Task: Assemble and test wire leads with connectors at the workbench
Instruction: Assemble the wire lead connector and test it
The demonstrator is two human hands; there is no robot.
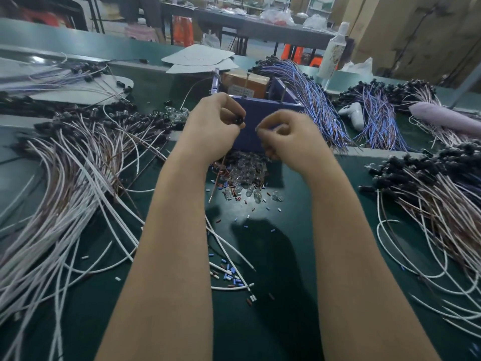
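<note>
Green bench [286, 256], connector [239, 120] in left grip [212, 126]

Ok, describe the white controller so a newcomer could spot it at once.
Start at the blue box in the middle of the bench. Just right of it, past a bundle of blue wires, lies the controller. It is the only smooth white, chunky shape among thin wires.
</note>
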